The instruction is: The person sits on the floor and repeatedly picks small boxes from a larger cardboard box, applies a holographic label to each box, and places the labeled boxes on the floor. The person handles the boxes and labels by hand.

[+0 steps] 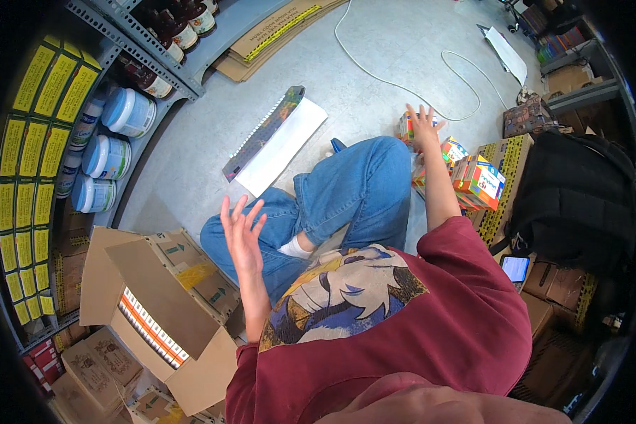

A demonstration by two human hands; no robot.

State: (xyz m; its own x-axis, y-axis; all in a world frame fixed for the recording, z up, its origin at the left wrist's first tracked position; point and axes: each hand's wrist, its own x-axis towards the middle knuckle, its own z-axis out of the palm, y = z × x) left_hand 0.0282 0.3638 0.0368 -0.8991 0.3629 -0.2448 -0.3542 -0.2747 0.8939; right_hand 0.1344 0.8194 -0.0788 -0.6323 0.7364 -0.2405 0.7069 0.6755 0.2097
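My left hand (242,233) is raised above my bent legs (346,184), fingers spread and holding nothing, beside an open cardboard box (148,283) with a row of white-and-orange packs (152,325) inside. My right hand (425,129) reaches out to the right of my knee, fingers apart, over small multicoloured cartons (405,131); I cannot tell whether it touches them. More of these cartons (479,182) are stacked just below it, beside a long taped cardboard box (503,162).
Shelving (155,99) with yellow cartons, tubs and bottles lines the left. Ahead lie a keyboard with paper (283,141), flattened cardboard (268,39) and a cable (374,78). A black backpack (572,198) and a phone (516,267) sit at right; more boxes (99,360) fill the lower left.
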